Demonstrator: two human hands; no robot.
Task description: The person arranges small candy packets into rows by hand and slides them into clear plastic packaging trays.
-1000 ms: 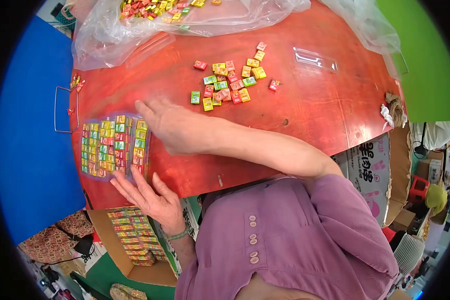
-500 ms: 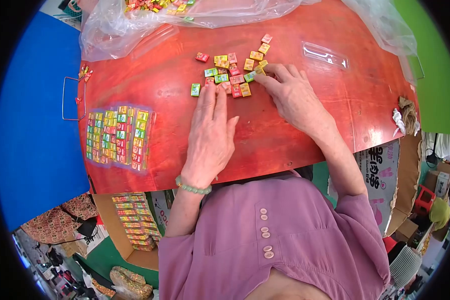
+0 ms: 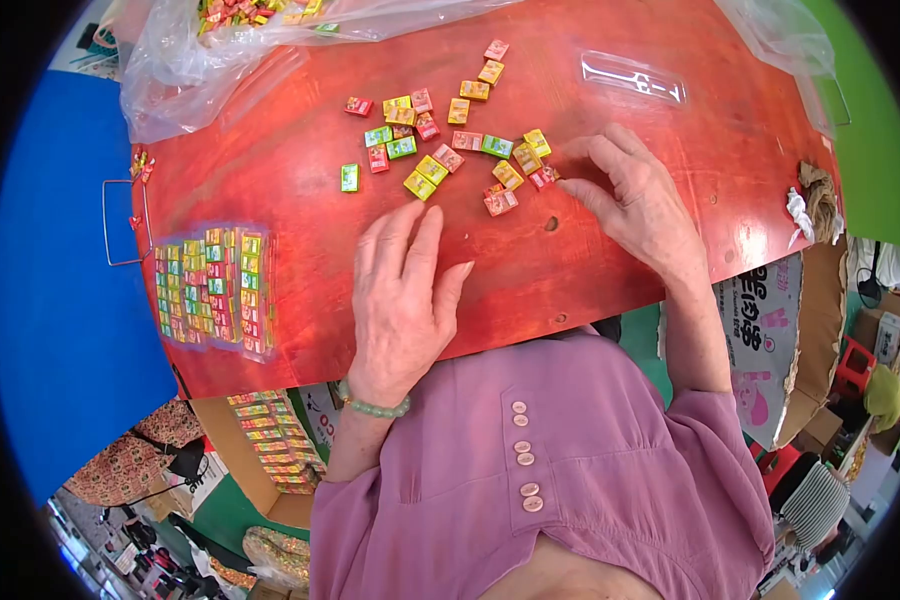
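Observation:
Small red, yellow and green candy-like boxes lie scattered over the middle of the red table (image 3: 370,250). My left hand (image 3: 400,295), with a green bead bracelet (image 3: 378,408) at the wrist, is open, palm down. Its fingertips are just below two yellow boxes (image 3: 425,177). To the right, my right hand (image 3: 640,205) is open, thumb and index finger apart. The thumb tip is beside a red box (image 3: 543,178) at the edge of a loose cluster; whether it touches I cannot tell. One green box (image 3: 350,178) lies apart on the left.
Filled clear trays (image 3: 210,290) of boxes lie at the left. A clear plastic tray (image 3: 633,78) lies at the back right. A plastic bag (image 3: 185,75) holds more boxes at the back left. Crumpled tissue (image 3: 800,215) sits at the right edge. Below, a carton (image 3: 260,500) contains packed rows.
Both hands have drawn back toward the body, the right one also shifting right. The boxes near them are more spread out, with several now in a cluster near the right hand. The camera view has shifted.

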